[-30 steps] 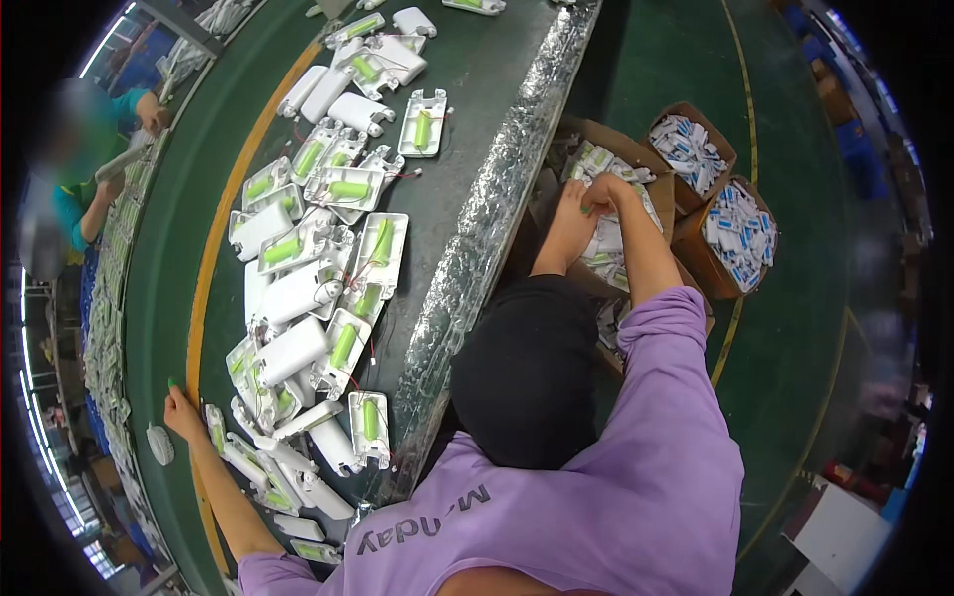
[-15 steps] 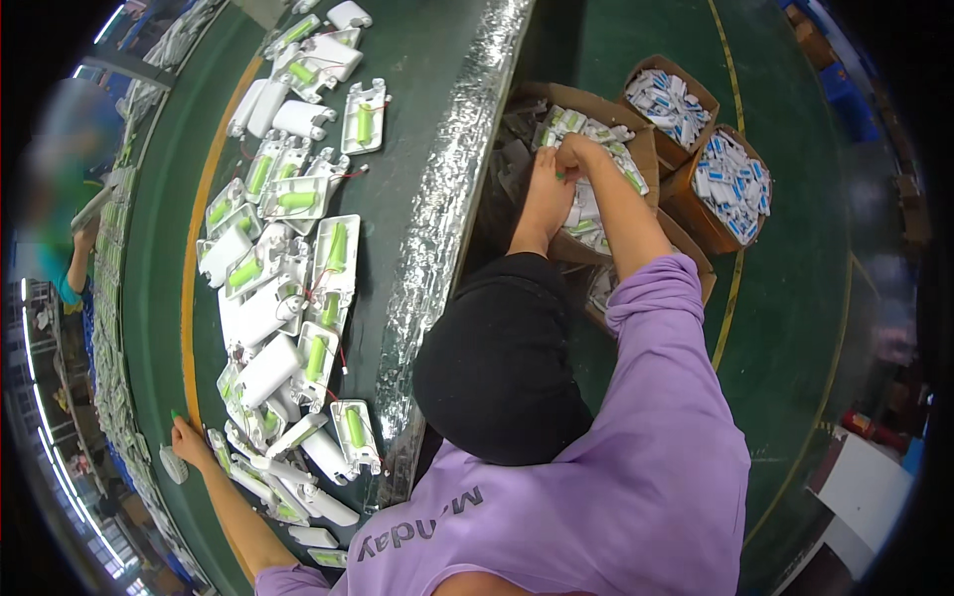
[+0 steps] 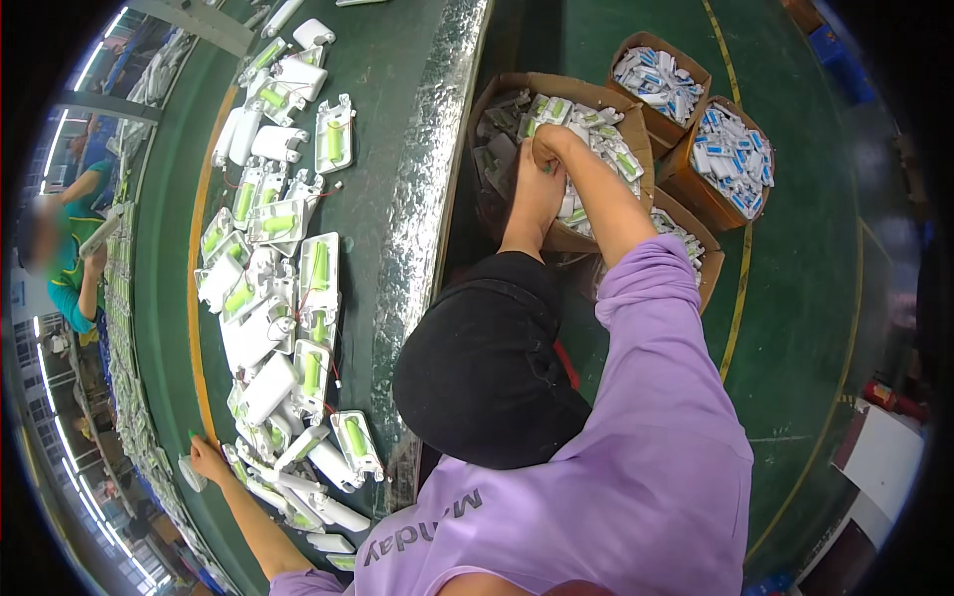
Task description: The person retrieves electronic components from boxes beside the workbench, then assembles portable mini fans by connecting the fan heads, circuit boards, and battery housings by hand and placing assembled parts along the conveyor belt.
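My right hand point(image 3: 553, 147) reaches down into an open cardboard box point(image 3: 494, 99) on the floor, fingers curled into a pile of white-and-green plastic parts point(image 3: 596, 134). A second bare limb point(image 3: 527, 214) runs beside it from behind a black rounded shape point(image 3: 487, 358); whose it is I cannot tell. My left hand point(image 3: 209, 460) rests flat on the green table point(image 3: 378, 60) at the lower left, next to a small pale object point(image 3: 189, 474). It holds nothing. Several white housings with green cells point(image 3: 318, 268) lie in a heap along the table.
A foil-covered table edge point(image 3: 422, 199) separates the table from the green floor. Two more boxes of white-and-blue parts point(image 3: 730, 154) stand at the upper right. Another person in a teal top point(image 3: 70, 278) works at the far left. A yellow floor line point(image 3: 740, 298) curves past the boxes.
My right hand has stayed in the box, sinking a little deeper into the parts. My left hand has kept its place on the table. The view has tilted slightly.
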